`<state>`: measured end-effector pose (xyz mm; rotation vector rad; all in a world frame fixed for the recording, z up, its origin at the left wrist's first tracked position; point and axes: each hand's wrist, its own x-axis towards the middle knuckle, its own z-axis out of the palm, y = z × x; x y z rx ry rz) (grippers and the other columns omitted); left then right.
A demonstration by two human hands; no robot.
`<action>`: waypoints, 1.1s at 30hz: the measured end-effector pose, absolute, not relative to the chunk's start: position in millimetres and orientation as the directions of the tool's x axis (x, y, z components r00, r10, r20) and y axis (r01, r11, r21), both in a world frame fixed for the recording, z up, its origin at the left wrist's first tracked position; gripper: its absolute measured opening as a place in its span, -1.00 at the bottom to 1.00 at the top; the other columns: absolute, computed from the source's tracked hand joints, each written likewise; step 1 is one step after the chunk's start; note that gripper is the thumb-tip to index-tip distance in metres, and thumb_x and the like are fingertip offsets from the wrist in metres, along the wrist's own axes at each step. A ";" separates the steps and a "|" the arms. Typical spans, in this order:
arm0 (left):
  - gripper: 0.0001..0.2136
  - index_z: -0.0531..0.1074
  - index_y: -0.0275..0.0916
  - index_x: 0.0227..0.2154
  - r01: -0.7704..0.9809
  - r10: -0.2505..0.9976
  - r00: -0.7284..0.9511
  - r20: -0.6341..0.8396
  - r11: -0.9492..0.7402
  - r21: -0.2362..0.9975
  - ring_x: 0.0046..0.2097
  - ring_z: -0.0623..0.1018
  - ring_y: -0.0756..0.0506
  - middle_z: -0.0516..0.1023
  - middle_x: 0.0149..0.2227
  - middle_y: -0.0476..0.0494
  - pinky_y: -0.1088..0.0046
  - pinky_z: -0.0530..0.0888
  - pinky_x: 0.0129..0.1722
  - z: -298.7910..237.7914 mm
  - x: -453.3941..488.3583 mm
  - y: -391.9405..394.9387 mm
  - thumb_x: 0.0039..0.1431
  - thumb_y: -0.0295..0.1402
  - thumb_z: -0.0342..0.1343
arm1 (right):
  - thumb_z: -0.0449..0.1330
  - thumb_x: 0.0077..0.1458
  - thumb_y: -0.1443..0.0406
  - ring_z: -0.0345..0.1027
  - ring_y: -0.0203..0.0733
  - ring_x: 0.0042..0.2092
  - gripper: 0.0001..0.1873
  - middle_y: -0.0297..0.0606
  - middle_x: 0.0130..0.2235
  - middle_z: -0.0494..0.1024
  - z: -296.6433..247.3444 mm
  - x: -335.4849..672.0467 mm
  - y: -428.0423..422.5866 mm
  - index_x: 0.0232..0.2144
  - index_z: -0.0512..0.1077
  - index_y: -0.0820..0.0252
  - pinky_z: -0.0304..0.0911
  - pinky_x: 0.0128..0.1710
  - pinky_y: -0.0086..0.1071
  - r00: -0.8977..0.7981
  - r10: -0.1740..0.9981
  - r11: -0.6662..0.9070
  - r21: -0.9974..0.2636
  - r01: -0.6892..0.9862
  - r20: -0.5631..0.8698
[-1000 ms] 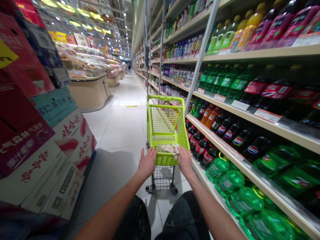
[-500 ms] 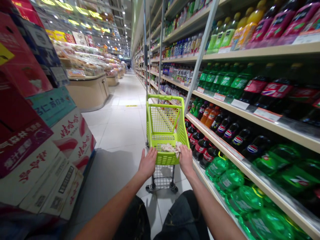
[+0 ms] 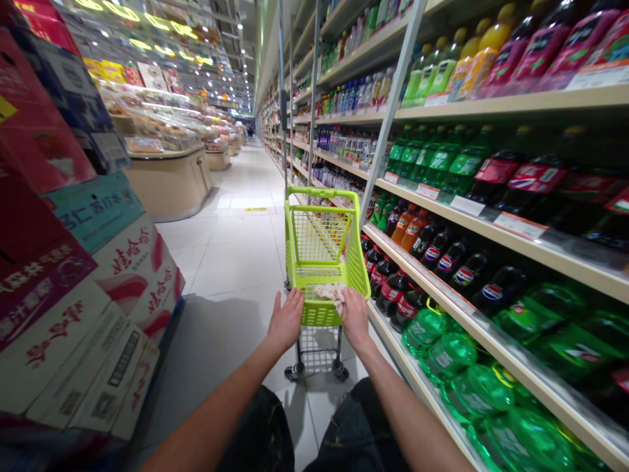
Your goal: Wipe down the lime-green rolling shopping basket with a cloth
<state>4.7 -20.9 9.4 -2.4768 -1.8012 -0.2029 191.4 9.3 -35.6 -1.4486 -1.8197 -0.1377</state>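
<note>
A small lime-green shopping cart (image 3: 322,236) stands in the aisle just ahead of me, close to the shelves on the right. My left hand (image 3: 285,322) grips the near left rim of its basket. My right hand (image 3: 354,318) grips the near right rim and presses a crumpled whitish cloth (image 3: 328,290) that lies over that edge. The cart's basket otherwise looks bare. My knees in dark trousers show at the bottom.
Shelves of soda bottles (image 3: 457,262) run along the right, with green bottles (image 3: 491,387) on the lowest level. Stacked red and white cartons (image 3: 83,282) line the left. A rounded display counter (image 3: 170,180) stands further ahead on the left. The tiled aisle (image 3: 236,242) stretches forward.
The cart and both hands have shifted slightly left in view, and the cartons on the left have slid nearer as I move forward. The grips are unchanged.
</note>
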 end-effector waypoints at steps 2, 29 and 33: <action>-0.48 0.12 -0.34 0.08 0.945 0.935 0.321 0.148 -0.327 0.017 0.22 0.03 -0.11 0.14 0.17 -0.20 0.01 -0.10 0.17 10.6 5.8 -20.8 -0.01 -0.62 -0.24 | -0.09 -0.01 0.51 0.13 -0.11 0.09 -0.56 -0.04 -0.01 0.38 -39.4 170.2 2.1 -0.08 0.34 0.29 0.00 0.09 -0.10 -0.162 0.759 0.462 -0.346 0.817 0.631; -0.50 0.19 -0.33 0.02 0.818 0.830 0.556 0.041 -0.555 0.148 0.19 0.13 -0.15 0.18 0.15 -0.27 0.03 -0.09 0.17 32.9 80.7 -26.7 -0.09 -0.51 -0.06 | -0.05 -0.10 0.52 0.23 -0.14 0.03 -0.58 -0.14 -0.08 0.46 -34.0 250.8 33.5 -0.21 0.45 0.22 0.13 0.02 -0.17 -0.093 0.811 0.375 -0.391 0.841 0.578; -0.61 0.32 -0.19 -0.13 0.772 0.797 0.602 0.042 -0.595 0.225 0.10 0.29 -0.08 0.38 0.02 -0.10 0.11 -0.05 0.18 42.1 78.0 -15.4 -0.09 -0.56 -0.08 | -0.04 -0.15 0.53 0.29 -0.16 -0.03 -0.55 -0.12 -0.12 0.48 -26.7 228.6 19.7 -0.20 0.44 0.25 0.18 -0.01 -0.22 -0.218 0.809 0.482 -0.403 0.778 0.546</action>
